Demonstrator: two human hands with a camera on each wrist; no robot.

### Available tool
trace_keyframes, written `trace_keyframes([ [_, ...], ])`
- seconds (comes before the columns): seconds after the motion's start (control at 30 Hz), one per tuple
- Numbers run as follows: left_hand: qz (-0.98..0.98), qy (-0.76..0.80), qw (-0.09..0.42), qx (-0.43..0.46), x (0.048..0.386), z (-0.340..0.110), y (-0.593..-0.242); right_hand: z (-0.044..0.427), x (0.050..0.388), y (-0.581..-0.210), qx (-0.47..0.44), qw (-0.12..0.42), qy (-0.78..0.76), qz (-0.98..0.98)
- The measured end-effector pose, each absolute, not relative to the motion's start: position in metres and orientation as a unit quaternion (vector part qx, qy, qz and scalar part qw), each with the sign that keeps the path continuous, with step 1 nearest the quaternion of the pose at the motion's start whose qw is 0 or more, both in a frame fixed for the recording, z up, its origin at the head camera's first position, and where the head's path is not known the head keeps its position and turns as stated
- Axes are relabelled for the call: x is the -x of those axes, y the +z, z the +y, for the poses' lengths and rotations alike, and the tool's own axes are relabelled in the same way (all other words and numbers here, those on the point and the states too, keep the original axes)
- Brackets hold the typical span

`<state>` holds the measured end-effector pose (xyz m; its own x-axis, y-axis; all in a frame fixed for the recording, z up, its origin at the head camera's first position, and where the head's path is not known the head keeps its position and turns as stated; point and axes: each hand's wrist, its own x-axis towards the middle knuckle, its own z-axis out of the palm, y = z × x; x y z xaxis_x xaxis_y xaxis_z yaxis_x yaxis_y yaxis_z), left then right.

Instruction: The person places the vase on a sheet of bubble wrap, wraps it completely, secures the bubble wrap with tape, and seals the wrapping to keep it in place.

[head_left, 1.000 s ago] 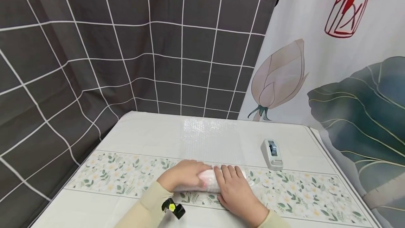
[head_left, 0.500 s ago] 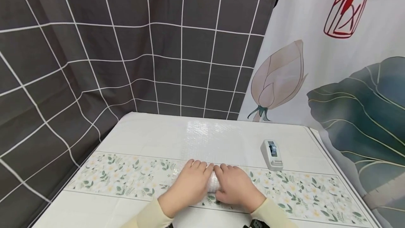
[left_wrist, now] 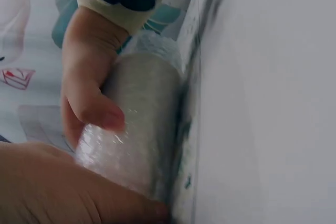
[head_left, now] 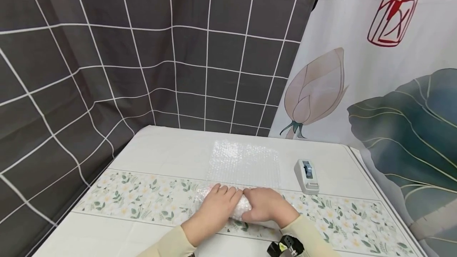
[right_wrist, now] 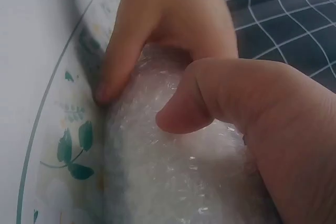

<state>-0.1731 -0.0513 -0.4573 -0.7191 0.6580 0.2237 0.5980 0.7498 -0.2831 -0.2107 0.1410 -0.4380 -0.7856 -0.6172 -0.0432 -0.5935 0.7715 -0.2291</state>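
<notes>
A cylinder rolled in bubble wrap (head_left: pixel 244 208) lies crosswise on the flowered band of the table, largely covered by both hands. My left hand (head_left: pixel 219 208) lies over its left part, fingers bent over the far side; the right wrist view shows the thumb down the near side. Close beside it, my right hand (head_left: pixel 265 205) grips the right part, with its thumb (right_wrist: pixel 186 111) pressed on the wrap. Loose wrap sticks out at the cylinder's right end in the left wrist view. Beyond the hands, a flat sheet of bubble wrap (head_left: pixel 246 165) stretches toward the back edge. The thing inside is hidden.
A white tape dispenser (head_left: pixel 307 176) stands right of the sheet. Dark gridded cloth (head_left: pixel 185 74) hangs behind and to the left of the table. A white curtain with printed flowers (head_left: pixel 321 86) hangs at the right.
My left hand has shifted from the cylinder's left end onto its top, closer to the right hand. The right hand's fingers, earlier stretched across the top, now curl over it.
</notes>
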Motion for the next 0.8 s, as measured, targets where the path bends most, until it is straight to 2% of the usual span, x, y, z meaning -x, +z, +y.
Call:
trace_keyframes([
  [0.13,-0.918,0.082,0.175,0.347,0.18,-0.053,-0.464,0.141,0.204,-0.437,0.327,0.034,-0.074,0.942],
  [0.33,-0.918,0.064,0.173,0.351,0.189,-0.052,-0.467,0.15,0.184,-0.434,0.341,-0.108,-0.013,0.934],
  [0.47,-0.929,0.042,0.127,0.345,0.193,-0.049,-0.46,0.161,0.172,-0.437,0.336,-0.166,0.002,0.927],
  [0.67,-0.946,0.02,0.044,0.319,0.201,-0.046,-0.449,0.172,0.167,-0.449,0.34,-0.182,0.0,0.923],
  [0.8,-0.952,-0.054,-0.021,0.302,0.206,-0.051,-0.442,0.174,0.172,-0.46,0.347,-0.206,-0.008,0.915],
])
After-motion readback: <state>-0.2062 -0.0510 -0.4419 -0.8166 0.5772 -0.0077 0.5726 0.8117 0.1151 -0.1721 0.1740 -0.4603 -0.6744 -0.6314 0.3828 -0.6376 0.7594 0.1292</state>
